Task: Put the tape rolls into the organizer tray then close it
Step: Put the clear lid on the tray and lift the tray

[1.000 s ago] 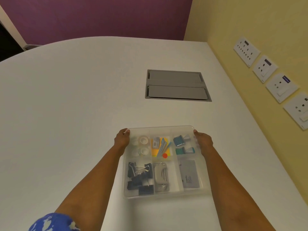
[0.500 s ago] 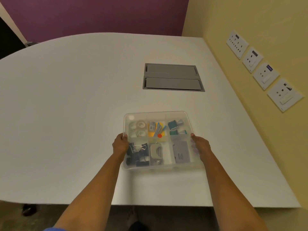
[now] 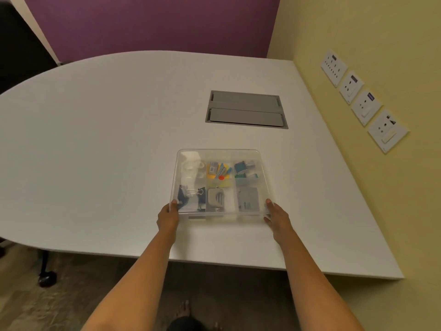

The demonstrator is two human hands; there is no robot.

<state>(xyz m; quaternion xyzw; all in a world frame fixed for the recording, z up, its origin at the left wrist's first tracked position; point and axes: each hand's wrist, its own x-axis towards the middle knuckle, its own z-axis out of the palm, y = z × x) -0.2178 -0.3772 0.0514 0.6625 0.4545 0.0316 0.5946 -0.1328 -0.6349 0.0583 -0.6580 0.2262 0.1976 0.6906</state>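
Observation:
A clear organizer tray [image 3: 264,173] with its see-through lid on rests on the white table [image 3: 107,144]. Pale tape rolls [image 3: 193,168] show dimly through the lid in the far left compartment. Other compartments hold binder clips [image 3: 191,194], a stapler [image 3: 216,199], coloured notes [image 3: 219,172] and a grey card [image 3: 248,199]. My left hand [image 3: 168,217] grips the near left corner, thumb on the lid. My right hand [image 3: 276,216] grips the near right corner the same way.
A grey cable hatch [image 3: 245,109] is set into the table beyond the tray. Wall sockets [image 3: 362,99] line the yellow wall on the right. The table's near edge lies just behind my wrists, with a chair caster [image 3: 47,278] on the floor at left.
Both hands slid along the tray's sides from the far corners to the near corners. My view pulled back, so the table edge and floor now show.

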